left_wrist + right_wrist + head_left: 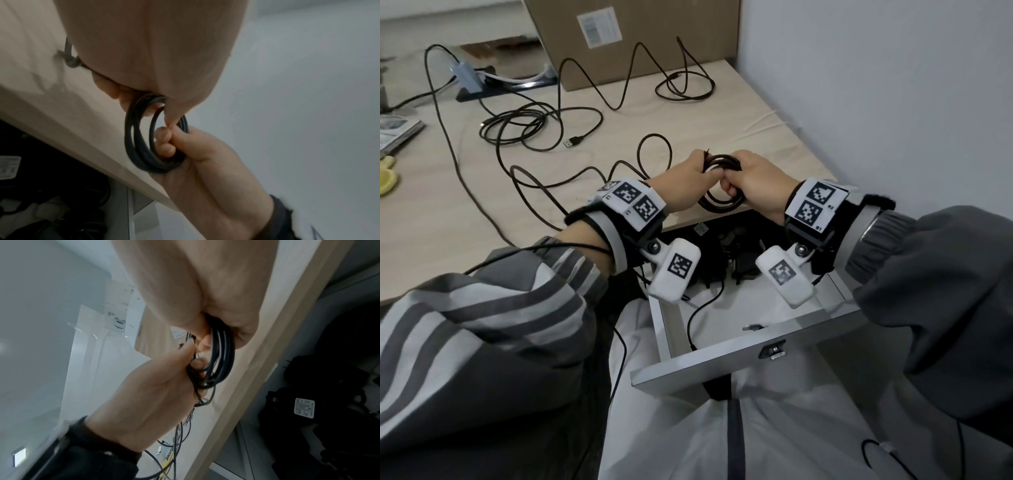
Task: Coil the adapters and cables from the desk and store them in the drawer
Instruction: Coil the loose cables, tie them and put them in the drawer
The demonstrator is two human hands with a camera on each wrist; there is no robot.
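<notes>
Two hands hold one black coiled cable just above the front edge of the desk, directly over the open drawer. The left hand has its fingers curled round the coil's left side; the right hand closes its fingers through the loops on the right side. In the left wrist view the coil stands roughly upright, several turns stacked, its ring hanging down past the desk edge. One loose tail of cable runs from the left hand leftward across the desk. Behind the coil lie two further cable bundles: a loose one to the left and a looped one before one cardboard box. The drawer holds dark adapters at its back and one thin cable on its pale floor.
</notes>
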